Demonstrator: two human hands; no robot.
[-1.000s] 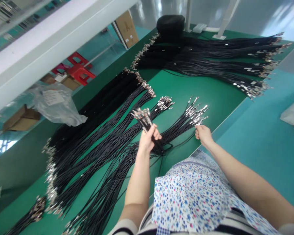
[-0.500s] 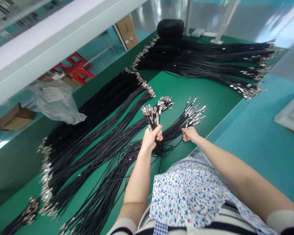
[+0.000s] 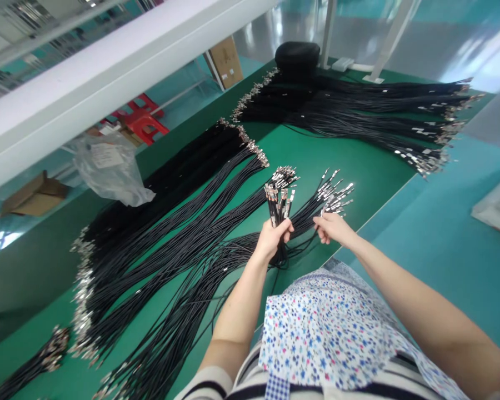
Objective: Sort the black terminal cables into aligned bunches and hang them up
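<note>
My left hand [image 3: 274,238] is wrapped round an upright bunch of thin black cables [image 3: 278,208] whose metal-tipped ends stick up above the fist. To its right, my right hand [image 3: 334,228] pinches a black cable, partly hidden by the fingers, beside the fanned silver ends of a loose cable bundle [image 3: 332,191]. That bundle lies on the green table and runs back behind my left hand. Just beyond the fist are the tips of another bundle [image 3: 285,176]. Long black cables [image 3: 200,294] spread toward the lower left.
More cable rows [image 3: 337,111] cover the table's far end, near a black rounded object [image 3: 298,55]. A white beam [image 3: 108,72] crosses the upper left. A clear plastic bag [image 3: 112,166] hangs at the table's back edge, with red stools [image 3: 144,119] beyond.
My left hand has moved right with its bunch of cables, nearer to my right hand. The whole view has shifted slightly; the right hand stays by the loose bundle's ends.
</note>
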